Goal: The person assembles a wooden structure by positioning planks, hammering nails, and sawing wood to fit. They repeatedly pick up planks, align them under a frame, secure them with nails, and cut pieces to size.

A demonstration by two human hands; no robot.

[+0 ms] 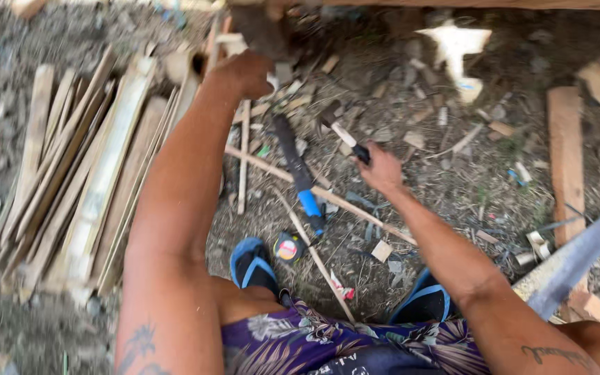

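In the head view, the left hand (244, 73) is seen clenched around a dark piece of wood (262, 31) at the far edge of the scene, just right of a stack of split wooden slats (85, 180) lying on the dirt. The right hand (381, 169) is closed around the handle of a small hammer (342, 128), whose head is held just above the littered ground, near the middle. Between the two arms a long blade with a blue handle (300, 173) is laid on crossed thin sticks (279, 173), and a small tape measure (288, 248) is seen beside the near blue sandal (251, 264). A saw blade (578, 257) is propped at the near right. The picture is blurred by motion, so the exact grip cannot be told. A mistimed blow could be landed on the left fingers, since the wood is gripped close by; the bare feet could be nicked by the loose blade lying close by
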